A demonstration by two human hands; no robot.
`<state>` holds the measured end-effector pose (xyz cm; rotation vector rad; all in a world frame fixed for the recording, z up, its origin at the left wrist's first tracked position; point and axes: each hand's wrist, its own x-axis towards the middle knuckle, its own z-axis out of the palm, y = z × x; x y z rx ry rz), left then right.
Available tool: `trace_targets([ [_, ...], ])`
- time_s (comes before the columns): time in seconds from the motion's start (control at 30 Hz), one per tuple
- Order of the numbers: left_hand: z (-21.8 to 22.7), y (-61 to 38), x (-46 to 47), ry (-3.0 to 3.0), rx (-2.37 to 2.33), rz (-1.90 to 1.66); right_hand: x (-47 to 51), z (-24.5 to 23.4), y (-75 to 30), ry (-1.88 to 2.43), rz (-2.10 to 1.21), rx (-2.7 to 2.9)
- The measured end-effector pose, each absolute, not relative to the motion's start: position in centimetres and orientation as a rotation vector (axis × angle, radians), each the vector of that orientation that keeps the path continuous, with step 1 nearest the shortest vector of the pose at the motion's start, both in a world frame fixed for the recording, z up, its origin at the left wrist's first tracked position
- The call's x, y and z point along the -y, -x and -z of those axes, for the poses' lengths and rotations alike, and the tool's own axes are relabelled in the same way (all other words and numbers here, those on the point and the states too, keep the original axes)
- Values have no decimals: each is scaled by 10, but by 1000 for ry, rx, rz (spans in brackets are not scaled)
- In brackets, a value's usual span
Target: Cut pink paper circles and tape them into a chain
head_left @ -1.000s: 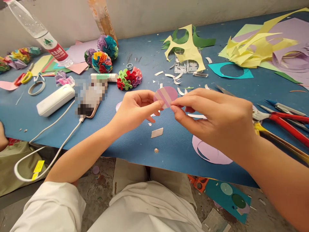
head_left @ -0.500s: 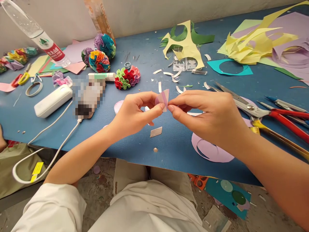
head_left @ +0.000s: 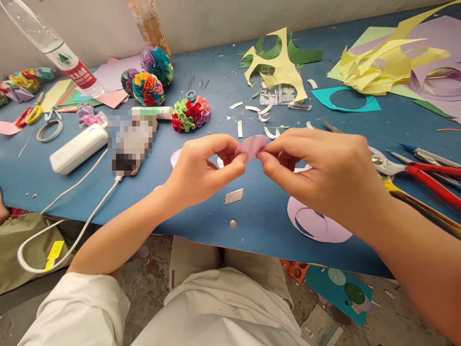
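Observation:
Between my hands, above the blue tabletop, is a small piece of purple paper (head_left: pixel 251 146) with paler stripes across it. My left hand (head_left: pixel 209 168) pinches its left end between thumb and fingers. At its right end, the thumb and forefinger of my right hand (head_left: pixel 317 166) are closed on it too. Below the hands lie a small pale strip (head_left: pixel 234 196) and a little round disc (head_left: pixel 233 223). A purple paper round with curved cuts (head_left: pixel 317 226) lies under my right wrist. More purple paper shows partly behind my left hand.
Large red-handled scissors (head_left: pixel 425 178) lie at the right, partly behind my right hand. Yellow paper scraps (head_left: pixel 382 72) are heaped at the back right. A curled-paper ornament (head_left: pixel 190 114), a phone (head_left: pixel 133 144), a white power bank (head_left: pixel 79 149) and a water bottle (head_left: pixel 72 67) stand or lie leftward.
My right hand has shifted slightly right and up. The purple paper has turned from standing upright to lying more sideways, now stretched between both hands.

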<state>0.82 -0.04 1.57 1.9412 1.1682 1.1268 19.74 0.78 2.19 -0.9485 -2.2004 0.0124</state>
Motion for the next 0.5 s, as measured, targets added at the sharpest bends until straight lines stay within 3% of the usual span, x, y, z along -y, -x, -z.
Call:
trace_targets([
  [0.5,-16,-8,3,-1885,-1103,-1067,1,-22,-193,988,-190,2085],
])
